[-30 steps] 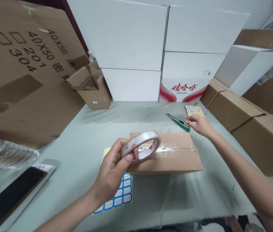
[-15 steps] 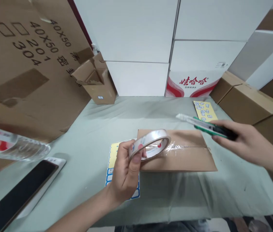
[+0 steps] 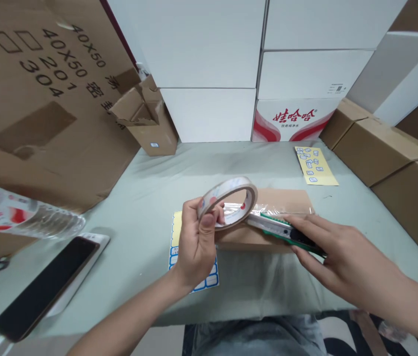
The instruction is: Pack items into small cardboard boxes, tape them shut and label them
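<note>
My left hand [image 3: 197, 243] grips a roll of clear tape [image 3: 227, 200] and holds it tilted just above the left end of a small flat cardboard box [image 3: 290, 200]. A strip of tape runs from the roll along the box top. My right hand [image 3: 337, 257] holds a green utility knife [image 3: 279, 228], its blade end pointing left and reaching the tape right under the roll.
A blue-and-white label sheet [image 3: 176, 237] lies under my left hand. A yellow sticker sheet [image 3: 314, 165] lies at the back right. A phone [image 3: 48, 287] and a plastic bottle [image 3: 20, 217] are at the left. Stacked white boxes [image 3: 209, 64] and brown cartons [image 3: 387, 153] surround the table.
My right hand picked up the green knife from the back of the table and brought it forward and left to the tape under the roll. The left hand kept hold of the roll.
</note>
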`<state>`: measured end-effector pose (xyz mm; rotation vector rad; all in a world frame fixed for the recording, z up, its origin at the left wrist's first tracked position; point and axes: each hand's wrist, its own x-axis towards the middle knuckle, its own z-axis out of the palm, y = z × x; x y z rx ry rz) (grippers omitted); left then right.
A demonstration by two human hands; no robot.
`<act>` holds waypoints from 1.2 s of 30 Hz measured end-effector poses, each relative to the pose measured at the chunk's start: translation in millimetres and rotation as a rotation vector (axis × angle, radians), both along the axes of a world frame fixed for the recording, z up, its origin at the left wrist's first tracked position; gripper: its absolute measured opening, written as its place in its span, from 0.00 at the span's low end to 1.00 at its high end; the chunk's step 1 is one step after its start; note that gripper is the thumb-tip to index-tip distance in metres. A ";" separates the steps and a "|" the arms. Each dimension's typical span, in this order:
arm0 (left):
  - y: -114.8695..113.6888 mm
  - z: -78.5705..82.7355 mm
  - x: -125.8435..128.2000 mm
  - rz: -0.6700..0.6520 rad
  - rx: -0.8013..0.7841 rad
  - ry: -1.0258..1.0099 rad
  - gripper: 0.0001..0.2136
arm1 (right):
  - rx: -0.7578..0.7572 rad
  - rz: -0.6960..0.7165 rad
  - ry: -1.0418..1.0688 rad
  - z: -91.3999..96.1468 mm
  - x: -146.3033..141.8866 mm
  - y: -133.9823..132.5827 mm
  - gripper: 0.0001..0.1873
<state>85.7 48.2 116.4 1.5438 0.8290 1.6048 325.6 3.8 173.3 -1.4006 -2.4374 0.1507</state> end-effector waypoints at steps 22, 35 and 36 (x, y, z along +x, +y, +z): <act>163.4 0.4 8.8 -0.217 -0.879 0.031 0.15 | -0.187 -0.270 0.291 -109.7 56.8 179.8 0.18; 169.7 -28.8 -13.6 0.095 -0.478 0.866 0.17 | 0.243 -0.048 0.220 -37.6 54.1 35.4 0.28; 158.2 -27.2 -31.1 0.095 -0.477 0.924 0.16 | 0.292 0.046 0.147 -41.1 44.7 22.8 0.33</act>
